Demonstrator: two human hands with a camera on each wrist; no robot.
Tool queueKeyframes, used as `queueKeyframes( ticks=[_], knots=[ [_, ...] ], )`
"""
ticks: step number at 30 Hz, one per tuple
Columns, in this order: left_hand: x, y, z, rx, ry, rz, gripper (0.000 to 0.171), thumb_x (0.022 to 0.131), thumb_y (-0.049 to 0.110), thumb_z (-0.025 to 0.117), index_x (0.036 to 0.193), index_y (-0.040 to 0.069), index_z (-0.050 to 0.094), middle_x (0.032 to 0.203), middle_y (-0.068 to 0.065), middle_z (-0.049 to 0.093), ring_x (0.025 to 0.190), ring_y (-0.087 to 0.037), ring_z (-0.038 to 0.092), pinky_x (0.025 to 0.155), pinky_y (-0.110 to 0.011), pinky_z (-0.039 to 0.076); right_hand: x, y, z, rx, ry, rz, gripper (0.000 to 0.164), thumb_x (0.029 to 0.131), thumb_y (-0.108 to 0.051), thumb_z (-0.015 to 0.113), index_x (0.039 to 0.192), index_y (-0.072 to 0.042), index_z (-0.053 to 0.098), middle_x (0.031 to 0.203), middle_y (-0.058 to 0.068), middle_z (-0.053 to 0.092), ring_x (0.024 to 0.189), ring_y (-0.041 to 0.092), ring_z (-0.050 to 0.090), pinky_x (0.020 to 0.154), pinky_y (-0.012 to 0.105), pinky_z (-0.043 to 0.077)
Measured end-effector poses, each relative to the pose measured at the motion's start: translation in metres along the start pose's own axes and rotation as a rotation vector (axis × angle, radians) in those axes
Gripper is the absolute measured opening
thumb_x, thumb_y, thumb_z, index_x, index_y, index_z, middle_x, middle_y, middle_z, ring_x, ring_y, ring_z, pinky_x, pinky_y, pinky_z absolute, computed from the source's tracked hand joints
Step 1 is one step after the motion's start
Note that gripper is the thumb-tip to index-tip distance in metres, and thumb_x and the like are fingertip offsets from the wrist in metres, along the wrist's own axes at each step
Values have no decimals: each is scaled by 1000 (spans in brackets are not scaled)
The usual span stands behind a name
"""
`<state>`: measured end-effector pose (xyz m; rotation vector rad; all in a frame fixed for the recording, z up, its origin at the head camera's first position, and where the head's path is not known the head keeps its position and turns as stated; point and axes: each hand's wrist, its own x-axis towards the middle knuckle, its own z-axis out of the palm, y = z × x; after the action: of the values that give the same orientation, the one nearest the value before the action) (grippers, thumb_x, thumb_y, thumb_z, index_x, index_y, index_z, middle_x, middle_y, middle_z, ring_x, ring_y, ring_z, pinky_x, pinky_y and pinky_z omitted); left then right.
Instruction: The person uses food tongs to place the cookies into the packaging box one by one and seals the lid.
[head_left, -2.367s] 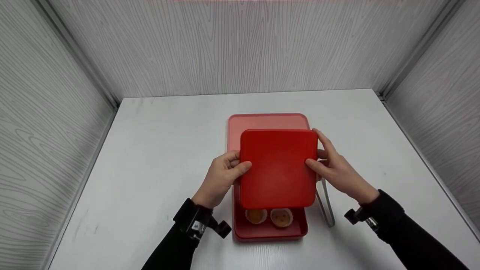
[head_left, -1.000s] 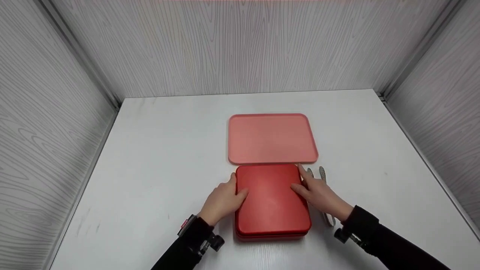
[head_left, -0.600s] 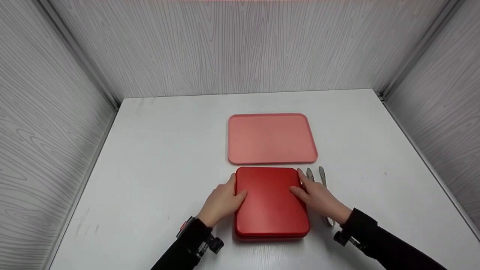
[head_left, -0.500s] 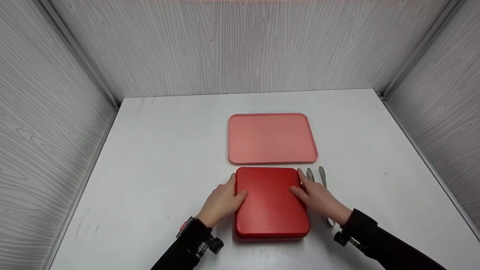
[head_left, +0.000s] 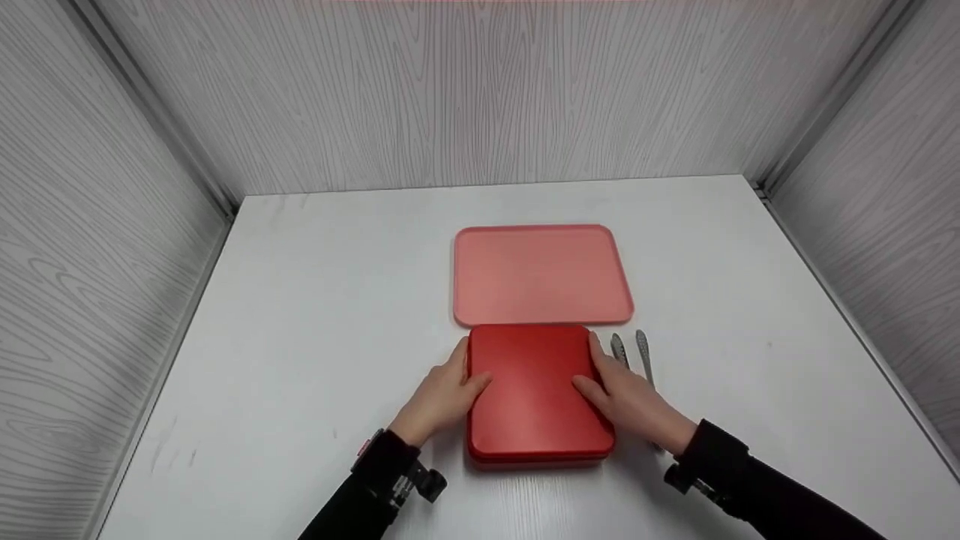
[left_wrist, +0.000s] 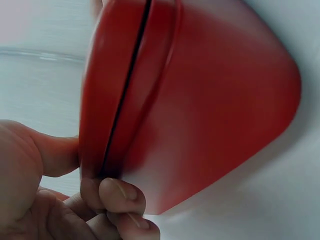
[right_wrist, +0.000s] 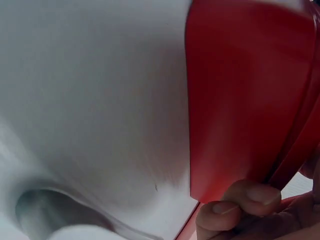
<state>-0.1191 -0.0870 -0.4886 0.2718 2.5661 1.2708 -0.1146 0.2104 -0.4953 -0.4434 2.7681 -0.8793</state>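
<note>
A red rectangular lunch box (head_left: pixel 536 390) with its red lid on lies at the front middle of the white table. My left hand (head_left: pixel 439 397) grips its left side, thumb on the lid and fingers bent against the side wall. On the right side my right hand (head_left: pixel 634 397) holds it the same way. A thin dark seam between the lid (left_wrist: pixel 107 80) and the box body (left_wrist: pixel 215 105) shows in the left wrist view. The lid hides the inside. Whether the box is slightly raised I cannot tell.
Right behind the box lies a flat pink tray (head_left: pixel 544 274). Metal tongs (head_left: pixel 644 356) lie to the right, partly covered by my right hand and wrist. Grey wood-grain panels (head_left: pixel 480 97) enclose the table at the back and both sides.
The lid, held up over the open box with two small cakes in paper cups showing, came down onto it. Since then both hands have shifted the closed box slightly away, toward the pink tray.
</note>
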Motion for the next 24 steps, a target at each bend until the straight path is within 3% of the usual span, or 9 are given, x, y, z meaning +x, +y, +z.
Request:
queueKeyframes(
  ticks=[2, 4, 7, 9, 11, 15, 22, 24],
  knots=[
    [0, -1, 0, -9, -2, -7, 64, 106, 31, 55, 160, 14, 27, 137, -22, 61, 109, -26, 64, 89, -46, 53, -1, 0, 2, 7, 1, 9, 83, 106, -42, 53, 163, 1, 10, 153, 24, 44, 136, 35, 50, 112, 51, 42],
    [0, -1, -1, -23, -8, -13, 64, 106, 31, 54, 161, 15, 26, 135, -20, 62, 104, -23, 64, 85, -43, 54, -2, 1, 5, 6, 3, 18, 83, 106, -42, 54, 164, -2, 10, 140, 20, 52, 112, 30, 59, 99, 44, 48],
    [-2, -1, -1, -62, -28, -17, 63, 106, 30, 55, 161, 16, 26, 118, -20, 69, 86, -23, 69, 69, -41, 59, -3, 0, 8, -4, 14, 6, 83, 105, -42, 55, 164, -3, 11, 118, 13, 52, 81, 18, 51, 77, 33, 46],
    [-2, -2, -2, -72, -37, -21, 64, 106, 30, 55, 161, 16, 25, 110, -18, 70, 78, -22, 69, 62, -38, 58, -5, 0, 10, -22, 18, -11, 83, 105, -42, 56, 164, -2, 12, 110, 9, 47, 71, 14, 45, 67, 29, 43],
    [-2, -2, -2, -71, -38, -22, 65, 106, 30, 55, 161, 17, 25, 110, -18, 70, 77, -21, 68, 61, -36, 57, -6, -1, 11, -47, 26, -32, 85, 104, -42, 57, 163, -1, 12, 106, 8, 43, 66, 13, 40, 62, 26, 40],
    [-2, -2, -4, -53, -24, -12, 66, 105, 31, 57, 162, 17, 25, 132, -18, 64, 98, -20, 65, 76, -36, 55, -8, -3, 13, -88, 37, -41, 87, 103, -46, 57, 163, -2, 13, 104, 7, 39, 62, 12, 37, 58, 25, 37],
    [-4, -5, -4, -62, -35, -3, 70, 105, 29, 59, 163, 16, 23, 147, -18, 55, 119, -23, 61, 98, -46, 50, -10, -1, 16, -118, 57, -51, 84, 104, -49, 55, 163, -3, 17, 107, 8, 36, 61, 12, 36, 57, 24, 37],
    [-4, -6, -3, -66, -39, -7, 72, 105, 29, 59, 164, 16, 21, 148, -18, 54, 119, -23, 60, 99, -46, 49, -11, 0, 16, -112, 58, -55, 83, 104, -48, 55, 163, -3, 17, 106, 7, 35, 61, 11, 35, 57, 24, 37]
  ],
)
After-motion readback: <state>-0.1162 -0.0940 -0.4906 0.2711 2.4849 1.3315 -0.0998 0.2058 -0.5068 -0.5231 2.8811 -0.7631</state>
